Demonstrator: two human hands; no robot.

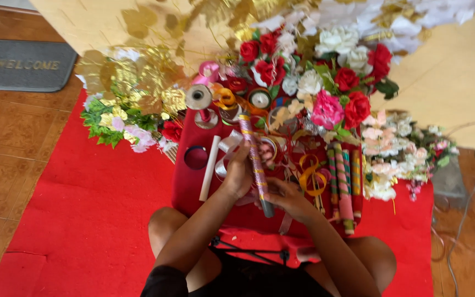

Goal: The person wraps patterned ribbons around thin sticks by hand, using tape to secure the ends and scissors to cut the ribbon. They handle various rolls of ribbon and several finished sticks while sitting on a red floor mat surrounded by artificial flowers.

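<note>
Ribbon-wrapped stick (254, 159) sits gripped in both hands over the red tray (185, 181) of ribbon spools, left hand (238, 175) closed around its middle, right hand (284, 198) curled near the dark lower end, likely to steady it. Long axis runs near vertical in view, top end pointing away toward the flowers (325, 82), slightly tilted left

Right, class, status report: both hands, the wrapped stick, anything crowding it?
Left hand grips purple wrapped stick mid-length. Right hand holds its lower end. Ribbon spools and artificial flowers crowd close behind.
</note>
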